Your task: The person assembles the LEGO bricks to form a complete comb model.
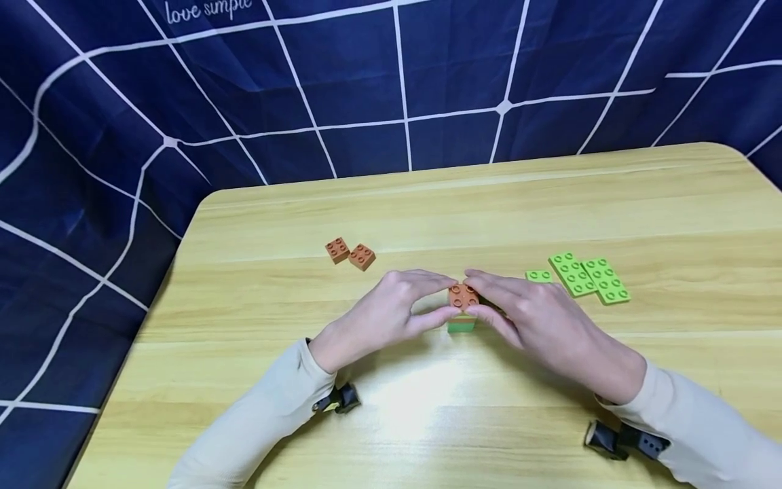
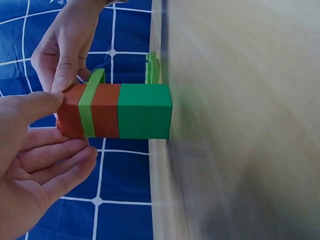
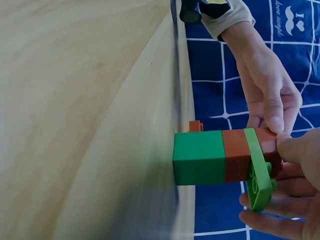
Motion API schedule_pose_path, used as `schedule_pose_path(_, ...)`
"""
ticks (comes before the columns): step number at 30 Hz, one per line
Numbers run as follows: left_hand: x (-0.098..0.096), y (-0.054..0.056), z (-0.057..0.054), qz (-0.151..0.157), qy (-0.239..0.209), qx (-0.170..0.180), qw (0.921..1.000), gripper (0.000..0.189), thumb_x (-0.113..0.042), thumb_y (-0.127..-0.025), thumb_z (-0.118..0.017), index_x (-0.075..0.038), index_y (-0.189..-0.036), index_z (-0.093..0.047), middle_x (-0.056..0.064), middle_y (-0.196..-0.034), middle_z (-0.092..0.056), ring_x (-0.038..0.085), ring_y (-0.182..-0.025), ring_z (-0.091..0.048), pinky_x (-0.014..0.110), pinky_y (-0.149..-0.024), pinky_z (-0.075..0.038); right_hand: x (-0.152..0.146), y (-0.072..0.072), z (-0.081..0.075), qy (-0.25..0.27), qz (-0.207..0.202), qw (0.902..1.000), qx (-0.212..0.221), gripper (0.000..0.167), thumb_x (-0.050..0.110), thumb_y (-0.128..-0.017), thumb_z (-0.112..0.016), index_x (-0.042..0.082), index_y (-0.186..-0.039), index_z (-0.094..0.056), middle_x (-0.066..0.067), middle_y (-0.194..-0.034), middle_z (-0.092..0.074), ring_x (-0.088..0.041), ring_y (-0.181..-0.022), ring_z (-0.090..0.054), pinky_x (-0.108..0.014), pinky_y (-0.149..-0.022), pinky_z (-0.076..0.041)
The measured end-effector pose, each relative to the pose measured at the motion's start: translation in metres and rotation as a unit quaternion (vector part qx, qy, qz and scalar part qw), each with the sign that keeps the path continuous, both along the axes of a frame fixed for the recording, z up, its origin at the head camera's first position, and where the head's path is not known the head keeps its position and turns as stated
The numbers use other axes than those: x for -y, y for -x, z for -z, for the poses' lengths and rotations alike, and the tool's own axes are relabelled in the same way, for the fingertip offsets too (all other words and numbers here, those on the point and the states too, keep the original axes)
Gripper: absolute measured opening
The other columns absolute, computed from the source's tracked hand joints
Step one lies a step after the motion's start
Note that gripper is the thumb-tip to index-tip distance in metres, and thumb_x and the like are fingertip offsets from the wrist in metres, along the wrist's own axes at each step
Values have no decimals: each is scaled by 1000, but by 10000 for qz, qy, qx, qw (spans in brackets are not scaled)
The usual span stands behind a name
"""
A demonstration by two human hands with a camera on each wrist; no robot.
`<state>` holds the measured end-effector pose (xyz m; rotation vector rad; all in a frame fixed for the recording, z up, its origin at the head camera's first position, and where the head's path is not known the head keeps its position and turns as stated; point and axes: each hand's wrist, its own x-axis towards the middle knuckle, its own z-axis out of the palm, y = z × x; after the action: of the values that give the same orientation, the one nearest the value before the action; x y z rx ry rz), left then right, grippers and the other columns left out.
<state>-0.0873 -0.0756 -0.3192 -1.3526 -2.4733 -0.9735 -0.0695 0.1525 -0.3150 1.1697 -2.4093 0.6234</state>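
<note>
A small stack of toy building bricks stands upright on the table between my hands. Its base is a dark green block [image 2: 145, 111], with an orange-brown brick [image 3: 236, 156] above. Over that lies a thin light green plate [image 3: 259, 172], which juts out on the right-hand side. Another orange-brown brick [image 1: 463, 297] forms the top. My left hand [image 1: 391, 305] pinches this top brick between thumb and fingers from the left. From the right, my right hand [image 1: 544, 319] pinches the same brick with its thumb and fingertips.
Two loose orange-brown bricks [image 1: 362, 257] lie beyond my left hand. Past my right hand lie two light green plates [image 1: 605, 280] side by side, plus a smaller light green piece [image 1: 539, 276] partly hidden by that hand. A blue curtain [image 1: 452, 75] hangs behind the wooden table [image 1: 275, 387].
</note>
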Motion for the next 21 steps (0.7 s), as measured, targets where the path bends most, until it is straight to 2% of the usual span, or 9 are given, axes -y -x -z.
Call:
schedule_pose_path(4, -1, -2, -1, -143, 127, 198, 9996, 36, -21, -92, -67, 5, -117, -65, 16, -111, -69, 24, -105, -66, 19, -95, -48, 0, 1, 2, 34, -98, 9998, -142, 60, 44, -103, -35, -5, -119, -65, -21, -117, -65, -37, -97, -67, -47, -71, -59)
schedule_pose_path(7, -2, -4, -2, -224, 212, 316, 9990, 36, -22, -93, -65, 4, -118, -64, 15, -112, -69, 23, -105, -66, 19, -94, -48, 0, 0, 4, -12, -143, 9996, -230, 58, 42, -104, -34, -6, -119, -63, -23, -120, -64, -39, -105, -64, -51, -85, -55)
schedule_pose_path(9, -1, -5, -3, -248, 244, 384, 9987, 36, -22, -93, -65, 4, -119, -64, 15, -112, -69, 23, -106, -66, 18, -95, -48, 0, 0, 4, -59, -147, 9995, -269, 58, 42, -105, -32, -6, -120, -63, -23, -121, -63, -39, -108, -62, -53, -89, -53)
schedule_pose_path(12, 0, -6, -4, -274, 276, 457, 9982, 36, -22, -94, -64, 4, -119, -64, 15, -113, -69, 23, -107, -65, 18, -95, -48, 0, 0, 3, -118, -143, 9996, -207, 58, 42, -105, -33, -5, -122, -62, -23, -123, -62, -39, -110, -61, -53, -92, -51)
schedule_pose_path(16, 0, -7, -5, -277, 300, 434, 9982, 36, -21, -94, -65, 5, -119, -63, 16, -113, -69, 23, -106, -66, 19, -95, -48, -3, 1, -1, -133, -147, 9998, 45, 51, 39, -103, -42, -3, -124, -62, -21, -126, -61, -37, -112, -60, -52, -92, -51)
schedule_pose_path(21, -1, -7, -4, -356, 379, 387, 9979, 37, -21, -93, -64, 5, -119, -63, 15, -112, -69, 23, -106, -66, 20, -95, -49, -15, 5, -10, -100, 158, 9993, 309, 45, 33, -100, -52, -3, -125, -61, -20, -126, -61, -38, -113, -60, -54, -91, -51)
